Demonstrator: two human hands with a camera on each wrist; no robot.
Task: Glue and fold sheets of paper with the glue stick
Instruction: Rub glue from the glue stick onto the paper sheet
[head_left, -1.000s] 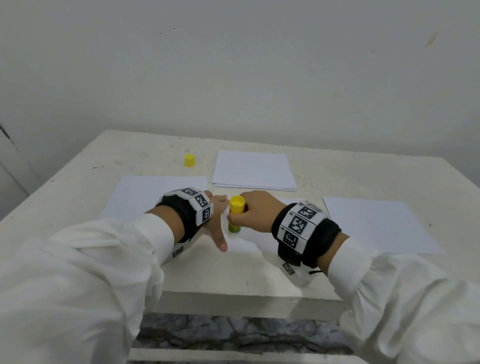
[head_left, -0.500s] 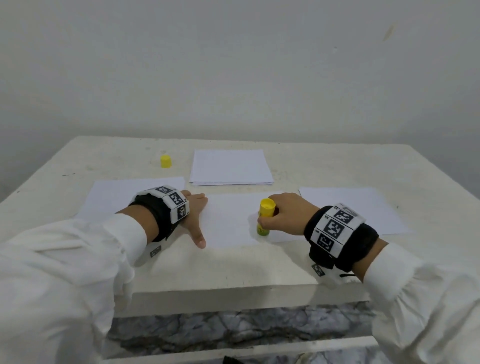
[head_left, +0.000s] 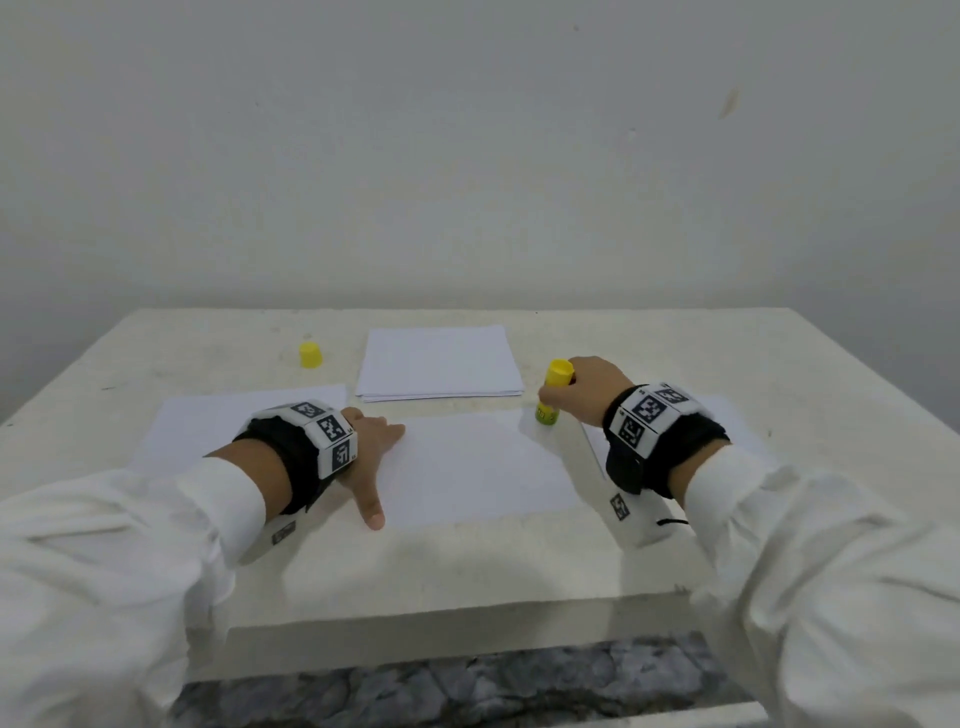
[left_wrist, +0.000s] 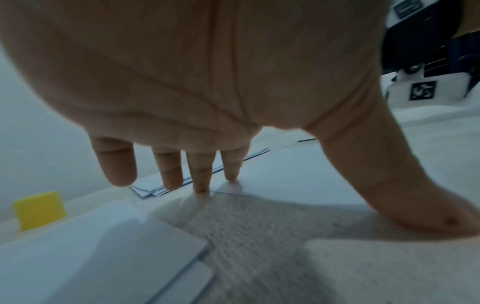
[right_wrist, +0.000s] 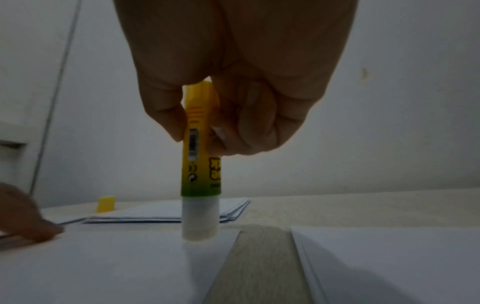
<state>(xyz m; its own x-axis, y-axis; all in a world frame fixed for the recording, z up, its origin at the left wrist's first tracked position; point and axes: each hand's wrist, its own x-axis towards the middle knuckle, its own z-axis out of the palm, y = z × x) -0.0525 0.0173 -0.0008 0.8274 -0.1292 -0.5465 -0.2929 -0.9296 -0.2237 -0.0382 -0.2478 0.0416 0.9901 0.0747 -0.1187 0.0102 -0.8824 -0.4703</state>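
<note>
Glue stick (right_wrist: 201, 164) upright, uncapped tip touching far right corner of centre sheet (head_left: 478, 467) on worktop (head_left: 467, 566). Right hand (head_left: 584, 389) grip clamped round its barrel. Left hand (head_left: 366, 457) grip apart, fingers (left_wrist: 200, 174) straight, pressing sheet's left edge. Yellow cap (head_left: 310, 355) and paper stack (head_left: 439, 364) at far side.

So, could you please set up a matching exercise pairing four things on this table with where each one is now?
Things:
1. glue stick
2. cap
3. stack
4. middle sheet

Places:
A. far middle of the table
B. under the left hand's fingertips
C. upright in the right hand
D. alone, far left

Pairs: 1-C, 2-D, 3-A, 4-B
</note>
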